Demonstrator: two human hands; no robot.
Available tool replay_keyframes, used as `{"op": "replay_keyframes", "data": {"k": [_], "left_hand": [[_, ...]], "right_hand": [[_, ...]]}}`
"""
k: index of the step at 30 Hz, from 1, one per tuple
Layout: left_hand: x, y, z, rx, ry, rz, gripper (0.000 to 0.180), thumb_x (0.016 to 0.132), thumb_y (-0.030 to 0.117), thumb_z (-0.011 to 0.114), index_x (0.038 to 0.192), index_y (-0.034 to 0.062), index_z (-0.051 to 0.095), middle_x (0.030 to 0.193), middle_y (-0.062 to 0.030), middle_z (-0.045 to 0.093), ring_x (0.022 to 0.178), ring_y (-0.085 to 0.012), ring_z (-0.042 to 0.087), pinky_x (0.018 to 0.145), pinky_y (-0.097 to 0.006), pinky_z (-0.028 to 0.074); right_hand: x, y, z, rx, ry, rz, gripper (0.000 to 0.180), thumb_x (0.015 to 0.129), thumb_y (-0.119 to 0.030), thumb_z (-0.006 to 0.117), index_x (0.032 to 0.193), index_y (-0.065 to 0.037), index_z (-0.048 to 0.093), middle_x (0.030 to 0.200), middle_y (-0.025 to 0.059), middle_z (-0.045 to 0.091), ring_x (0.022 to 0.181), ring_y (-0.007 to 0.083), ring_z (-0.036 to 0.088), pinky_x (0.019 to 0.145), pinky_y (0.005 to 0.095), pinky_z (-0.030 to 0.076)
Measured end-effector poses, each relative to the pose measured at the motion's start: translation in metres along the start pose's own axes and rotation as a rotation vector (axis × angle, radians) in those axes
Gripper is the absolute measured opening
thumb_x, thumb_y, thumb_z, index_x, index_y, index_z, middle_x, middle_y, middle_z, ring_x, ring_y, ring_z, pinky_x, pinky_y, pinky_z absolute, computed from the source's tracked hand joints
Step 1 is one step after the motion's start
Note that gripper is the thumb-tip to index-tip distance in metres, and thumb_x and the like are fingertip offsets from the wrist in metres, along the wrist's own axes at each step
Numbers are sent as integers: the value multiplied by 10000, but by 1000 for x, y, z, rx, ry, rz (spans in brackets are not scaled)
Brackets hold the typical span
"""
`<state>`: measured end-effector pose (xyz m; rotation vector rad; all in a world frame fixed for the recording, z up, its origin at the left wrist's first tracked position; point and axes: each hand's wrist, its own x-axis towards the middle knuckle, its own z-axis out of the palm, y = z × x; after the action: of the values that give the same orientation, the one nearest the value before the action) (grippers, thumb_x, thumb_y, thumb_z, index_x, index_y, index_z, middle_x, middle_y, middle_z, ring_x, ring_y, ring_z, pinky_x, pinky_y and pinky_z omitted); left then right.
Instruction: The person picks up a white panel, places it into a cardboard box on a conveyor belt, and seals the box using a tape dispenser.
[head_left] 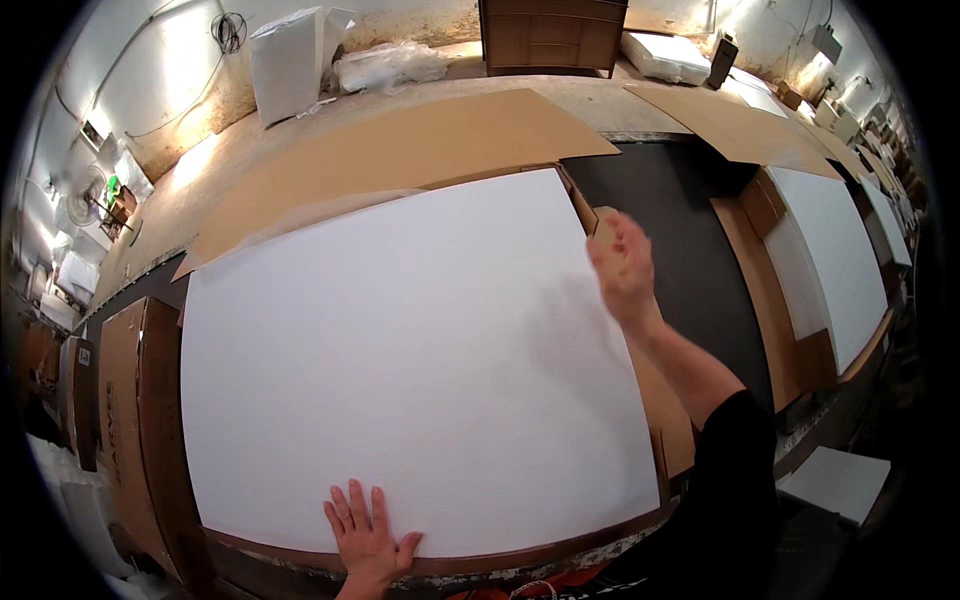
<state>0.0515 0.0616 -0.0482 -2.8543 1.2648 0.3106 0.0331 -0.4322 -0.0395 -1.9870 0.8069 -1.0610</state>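
A large white foam sheet point(400, 370) lies flat in an open cardboard carton point(575, 200), filling most of the view. My left hand point(366, 540) rests palm down on the sheet at its near edge, fingers spread. By the far right corner of the carton, my right hand point(625, 275) is raised beside a small tan piece of cardboard point(603, 222). Motion smears its fingers, and whether they grip that piece is unclear. A long cardboard flap point(665, 410) hangs outward on the carton's right side.
Beyond the carton a broad cardboard flap point(400, 150) spreads out. A black conveyor surface point(660, 195) runs to the right, bearing another open carton point(755, 300) with a white sheet point(830, 250). At left stands a closed brown carton point(125, 400). A brown cabinet point(555, 35) stands at the far wall.
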Motion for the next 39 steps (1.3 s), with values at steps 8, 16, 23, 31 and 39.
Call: {"op": "replay_keyframes", "data": {"k": [8, 16, 23, 31, 39], "left_hand": [[-23, -4, 8, -56, 125, -87, 824, 870, 649, 544, 1361, -12, 502, 1515, -318, 310, 1444, -532, 166, 1153, -639, 80], [2, 3, -7, -36, 167, -77, 737, 868, 632, 568, 1305, 38, 584, 1461, -265, 432, 1405, -514, 285, 1165, -587, 156], [3, 5, -8, 10, 207, -59, 741, 871, 605, 579, 1287, -9, 585, 1444, -284, 444, 1368, -521, 349, 1145, -589, 221], [-3, 1, -9, -16, 265, -59, 693, 888, 560, 589, 1364, 58, 544, 1472, -223, 436, 1380, -477, 342, 1124, -597, 255], [3, -20, 13, -27, 380, -11, 701, 918, 533, 568, 1458, 109, 428, 1535, -187, 342, 1408, -457, 305, 1124, -625, 253]], "right_hand": [[244, 223, 81, 981, 33, 734, 590, 914, -496, 661, 1212, 3, 556, 1093, 130, 611, 900, 278, 612, 737, 441, 560], [316, 300, 65, 277, 294, 626, 356, 882, -192, 679, 1119, 61, 600, 1023, 115, 602, 891, 218, 590, 788, 386, 489], [265, 139, 79, -134, 42, -54, 219, 952, -201, 563, 908, 13, 566, 781, 36, 517, 689, 165, 491, 666, 328, 430], [129, 129, 40, 572, 126, 113, 84, 900, 14, 629, 983, 4, 626, 878, 12, 604, 748, 93, 578, 686, 260, 509], [19, 158, -69, -268, -170, -9, 310, 921, -197, 681, 1171, -35, 595, 1107, 107, 672, 1020, 232, 655, 863, 354, 512]]}}
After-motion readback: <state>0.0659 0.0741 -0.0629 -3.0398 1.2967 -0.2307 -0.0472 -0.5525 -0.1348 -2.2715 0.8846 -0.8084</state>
